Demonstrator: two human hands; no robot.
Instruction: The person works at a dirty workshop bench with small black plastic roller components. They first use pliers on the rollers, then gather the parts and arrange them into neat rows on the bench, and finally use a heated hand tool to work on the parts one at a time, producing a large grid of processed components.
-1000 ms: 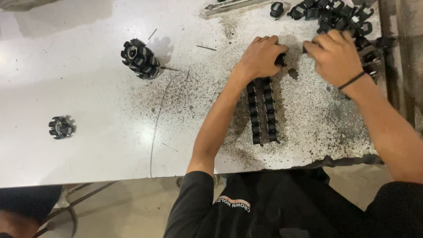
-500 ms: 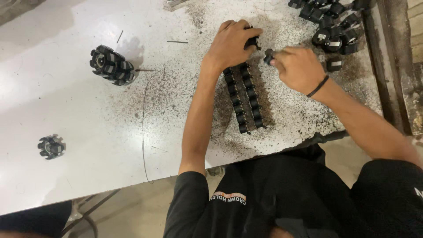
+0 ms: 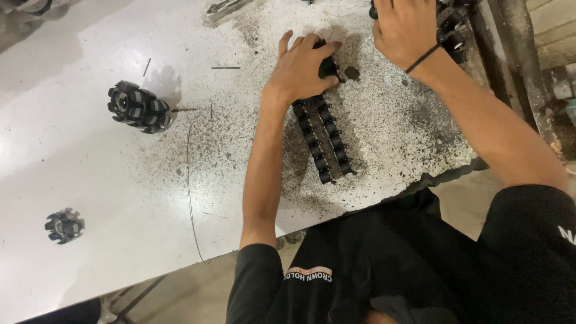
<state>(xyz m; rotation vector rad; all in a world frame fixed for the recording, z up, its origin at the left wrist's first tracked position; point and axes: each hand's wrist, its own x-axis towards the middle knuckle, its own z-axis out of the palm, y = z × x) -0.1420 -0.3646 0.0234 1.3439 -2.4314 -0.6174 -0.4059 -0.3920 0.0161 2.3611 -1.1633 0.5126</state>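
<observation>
White table [image 3: 90, 180] – black grit speckles; black roller parts [image 3: 324, 141]; black shirt [image 3: 384, 264] – orange-white chest print.

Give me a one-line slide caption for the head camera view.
Left hand presses on the top of a double row of black rollers while the right hand reaches into the loose pile on a speckled table.

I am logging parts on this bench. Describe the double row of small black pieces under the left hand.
The double row of small black blocks lies flat on the speckled white tabletop, running from the left hand toward the table's near edge. Two parallel lines of chunky, dark, dull pieces sit side by side. The left hand covers its far end; its fingers rest there.
</observation>
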